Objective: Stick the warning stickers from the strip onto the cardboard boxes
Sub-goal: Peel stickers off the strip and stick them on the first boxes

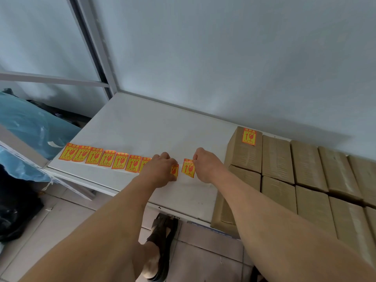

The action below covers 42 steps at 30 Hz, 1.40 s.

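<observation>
Right hand [205,165]: fingertips pinched on the top edge of one warning sticker [188,168], which hangs just below them, looks mostly lifted off the backing. Left hand [160,169]: fingers curled down onto the sticker strip [105,158], pinning it to the white shelf [142,129]; whether pinching or just pressing, can't tell from this angle. Next sticker on the strip [175,170] peeking out just beside the left fingertips, close to the lifted one.

Step in hand, as judged: peel-off. Not yet placed.

Next move likely: carry right to the cardboard boxes [309,165], which sit near the right hand. Only the back-left box [244,153] carries a label [249,136]; other visible tops bare. Needs flat lay-down without the adhesive folding on itself, then a press.

Rest of strip runs left along the shelf's front edge, well apart from the boxes.
</observation>
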Each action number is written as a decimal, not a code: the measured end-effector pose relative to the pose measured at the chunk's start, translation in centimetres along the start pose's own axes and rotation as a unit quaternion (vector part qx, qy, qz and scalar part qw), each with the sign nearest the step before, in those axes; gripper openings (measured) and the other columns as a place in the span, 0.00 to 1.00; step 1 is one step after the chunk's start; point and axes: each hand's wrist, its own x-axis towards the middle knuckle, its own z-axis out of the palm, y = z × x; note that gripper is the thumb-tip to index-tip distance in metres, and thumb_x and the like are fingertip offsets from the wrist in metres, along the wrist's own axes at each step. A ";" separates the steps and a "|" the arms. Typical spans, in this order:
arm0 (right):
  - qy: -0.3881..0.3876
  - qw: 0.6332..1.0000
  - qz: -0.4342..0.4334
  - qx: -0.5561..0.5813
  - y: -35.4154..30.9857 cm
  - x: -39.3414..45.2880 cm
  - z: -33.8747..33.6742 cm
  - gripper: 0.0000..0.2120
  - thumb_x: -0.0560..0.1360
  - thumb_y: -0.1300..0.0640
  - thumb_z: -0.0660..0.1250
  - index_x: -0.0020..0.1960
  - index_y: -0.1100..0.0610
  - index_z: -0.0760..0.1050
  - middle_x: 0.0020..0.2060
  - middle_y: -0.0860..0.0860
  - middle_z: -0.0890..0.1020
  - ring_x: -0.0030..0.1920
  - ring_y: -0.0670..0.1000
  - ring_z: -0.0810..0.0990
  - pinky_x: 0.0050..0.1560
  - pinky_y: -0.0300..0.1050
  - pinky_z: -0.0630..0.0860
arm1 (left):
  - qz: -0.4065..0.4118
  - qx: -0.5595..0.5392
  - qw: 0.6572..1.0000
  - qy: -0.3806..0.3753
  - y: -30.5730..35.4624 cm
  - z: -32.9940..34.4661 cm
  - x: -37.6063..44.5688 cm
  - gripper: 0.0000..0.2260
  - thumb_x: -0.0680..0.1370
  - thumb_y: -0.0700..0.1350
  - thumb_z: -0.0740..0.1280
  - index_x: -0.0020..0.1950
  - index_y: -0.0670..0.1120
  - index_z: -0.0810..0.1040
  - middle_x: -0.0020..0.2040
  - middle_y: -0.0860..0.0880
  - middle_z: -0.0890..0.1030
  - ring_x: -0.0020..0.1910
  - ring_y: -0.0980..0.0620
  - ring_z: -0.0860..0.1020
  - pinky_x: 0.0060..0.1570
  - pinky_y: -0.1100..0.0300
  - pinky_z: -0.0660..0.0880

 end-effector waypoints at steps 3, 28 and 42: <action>0.017 0.999 -0.031 0.014 0.4 -1.4 -1.8 0.08 0.79 0.63 0.58 0.57 0.58 0.69 0.52 0.55 0.78 0.51 0.55 0.76 0.48 0.48 0.74 | -0.001 0.019 1.000 -0.023 0.4 -0.4 -0.1 0.25 0.76 0.53 0.68 0.72 0.53 0.67 0.66 0.50 0.69 0.63 0.47 0.68 0.57 0.52 0.72; 0.193 0.978 0.052 0.064 18.3 -9.8 -13.3 0.04 0.79 0.53 0.64 0.51 0.50 0.70 0.47 0.47 0.78 0.47 0.48 0.76 0.41 0.40 0.72 | 0.261 -0.032 0.950 0.171 20.6 -4.1 1.4 0.16 0.80 0.54 0.59 0.67 0.54 0.73 0.65 0.55 0.74 0.64 0.53 0.70 0.63 0.56 0.67; 0.170 0.983 0.051 0.037 19.6 -4.4 -13.8 0.07 0.79 0.51 0.64 0.54 0.49 0.67 0.51 0.48 0.75 0.50 0.50 0.75 0.47 0.46 0.74 | 0.280 0.026 0.954 0.101 21.5 -2.2 3.1 0.20 0.80 0.62 0.54 0.66 0.56 0.73 0.68 0.57 0.70 0.70 0.53 0.62 0.71 0.53 0.58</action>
